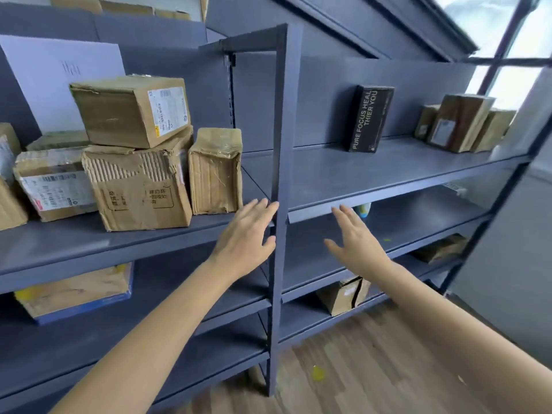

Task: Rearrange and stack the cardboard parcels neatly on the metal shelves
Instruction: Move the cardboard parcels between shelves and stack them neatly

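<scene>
Cardboard parcels in view: about eleven, e.g.. Black box: one. Hands: two, left, right. Shelf units: two.

You lose leftmost parcels to frame's left edge. Your right hand covers part of small white-blue item under shelf lip; identity unclear. Parcel on low right shelf blurred, half hidden by upright. Shipping label print too small to read.
</scene>
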